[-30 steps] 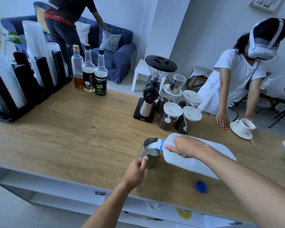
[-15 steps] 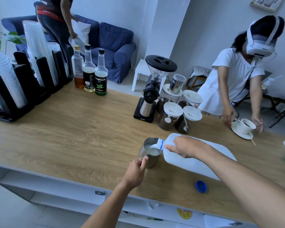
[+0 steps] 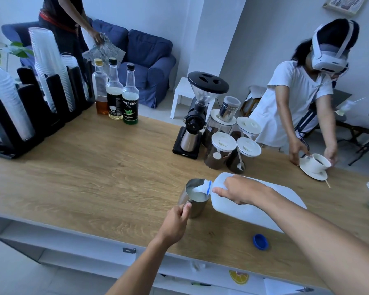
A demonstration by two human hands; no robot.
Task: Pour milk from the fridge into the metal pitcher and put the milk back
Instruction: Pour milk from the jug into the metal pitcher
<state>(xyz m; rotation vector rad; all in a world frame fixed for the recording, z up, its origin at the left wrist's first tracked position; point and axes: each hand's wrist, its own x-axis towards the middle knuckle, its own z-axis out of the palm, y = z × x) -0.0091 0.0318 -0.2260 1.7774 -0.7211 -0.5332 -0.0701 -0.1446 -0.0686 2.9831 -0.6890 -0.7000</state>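
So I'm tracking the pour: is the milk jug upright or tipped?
Tipped. The milk jug lies nearly on its side in the right hand, its open neck over the metal pitcher.

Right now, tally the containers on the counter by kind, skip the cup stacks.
Syrup bottles: 3 (amber, dark-label, mint)
Lidded coffee jars: 4 ()
Steel canister atop a jar: 1
Milk jug: 1
Metal pitcher: 1
Cup on saucer: 1
Total: 11
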